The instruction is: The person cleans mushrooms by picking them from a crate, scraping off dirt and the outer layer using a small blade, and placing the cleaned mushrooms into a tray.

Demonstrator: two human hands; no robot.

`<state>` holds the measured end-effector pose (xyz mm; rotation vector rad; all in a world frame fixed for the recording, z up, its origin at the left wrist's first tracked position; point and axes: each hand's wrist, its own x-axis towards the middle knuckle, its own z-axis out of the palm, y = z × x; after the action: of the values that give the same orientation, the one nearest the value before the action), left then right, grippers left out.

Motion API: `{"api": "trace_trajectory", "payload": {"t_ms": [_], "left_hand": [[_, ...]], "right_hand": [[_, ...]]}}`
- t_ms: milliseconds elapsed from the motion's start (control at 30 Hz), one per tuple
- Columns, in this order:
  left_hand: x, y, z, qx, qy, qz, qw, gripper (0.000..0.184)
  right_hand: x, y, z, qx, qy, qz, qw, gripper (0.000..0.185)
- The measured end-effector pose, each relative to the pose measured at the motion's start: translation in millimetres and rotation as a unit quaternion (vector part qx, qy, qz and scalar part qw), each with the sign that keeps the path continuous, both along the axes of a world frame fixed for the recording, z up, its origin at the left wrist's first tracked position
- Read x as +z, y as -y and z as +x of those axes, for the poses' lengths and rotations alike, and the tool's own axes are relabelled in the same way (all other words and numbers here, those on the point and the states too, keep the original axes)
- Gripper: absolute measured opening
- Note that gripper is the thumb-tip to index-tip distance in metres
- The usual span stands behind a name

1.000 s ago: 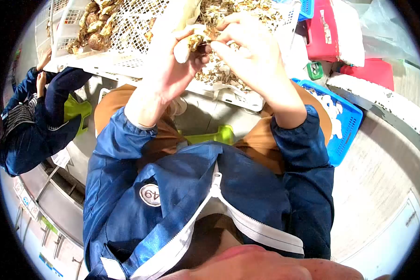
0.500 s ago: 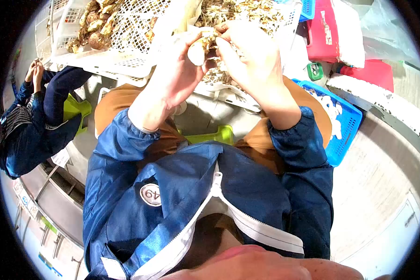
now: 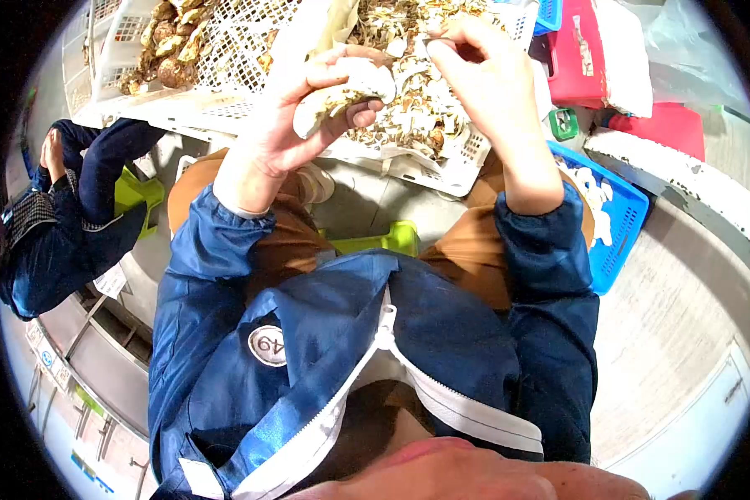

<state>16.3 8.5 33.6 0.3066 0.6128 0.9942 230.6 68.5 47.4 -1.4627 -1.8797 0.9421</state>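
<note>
The right hand [image 3: 498,73] had just parted from the mushroom [image 3: 356,87] and hung above the trimmings [image 3: 412,117], fingertips drawn close; whether they pinched anything could not be told. The left hand [image 3: 281,133] alone grasped the mushroom, beside the trimmings and turned to show more length. Still brownish in patches, it seemed unfinished

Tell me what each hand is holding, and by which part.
Left hand: a mushroom, gripped around its middle between fingers and thumb. Right hand: I can't tell whether it holds anything.
</note>
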Motion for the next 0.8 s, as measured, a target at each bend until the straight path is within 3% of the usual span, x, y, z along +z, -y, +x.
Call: {"api": "trace_trajectory", "payload": {"t_ms": [33,133,167,300,467,533,633,733,800], "left_hand": [[0.3,-0.9,2.8,-0.001,0.006,0.005,1.000,0.040],[-13.9,-2.4,3.0,0.025,-0.004,0.020,0.999,0.038],[-20.7,-3.9,1.4,0.040,-0.003,0.016,0.999,0.037],[-30.5,-1.8,3.3,0.060,0.004,-0.041,0.997,0.036],[-37.3,2.8,14.7,0.044,0.022,-0.048,0.998,0.037],[-21.7,5.4,23.4,0.059,-0.018,-0.041,0.997,0.036],[-21.9,7.8,24.2,0.070,-0.073,-0.065,0.993,0.034],[-12.7,7.4,23.1,0.066,-0.122,-0.051,0.989,0.034],[-6.5,4.2,24.1,0.062,-0.154,-0.033,0.986,0.034]], "right_hand": [[-16.7,-6.5,0.9,0.053,-0.086,0.101,0.990,0.009],[3.7,3.9,-2.3,0.100,0.002,0.214,0.972,0.011],[6.8,5.9,-2.6,0.123,-0.053,0.203,0.970,0.012],[-11.7,5.1,-0.9,0.154,-0.081,0.172,0.970,0.014],[-16.0,9.0,-3.8,0.131,-0.043,0.201,0.970,0.014],[-15.2,9.9,-6.4,0.108,-0.049,0.212,0.970,0.015],[-13.1,5.5,-6.9,0.145,-0.149,0.155,0.966,0.015],[-0.1,-7.3,9.5,0.068,0.001,0.173,0.983,0.015],[-12.7,-9.1,12.0,0.076,-0.051,0.110,0.990,0.015]]}}
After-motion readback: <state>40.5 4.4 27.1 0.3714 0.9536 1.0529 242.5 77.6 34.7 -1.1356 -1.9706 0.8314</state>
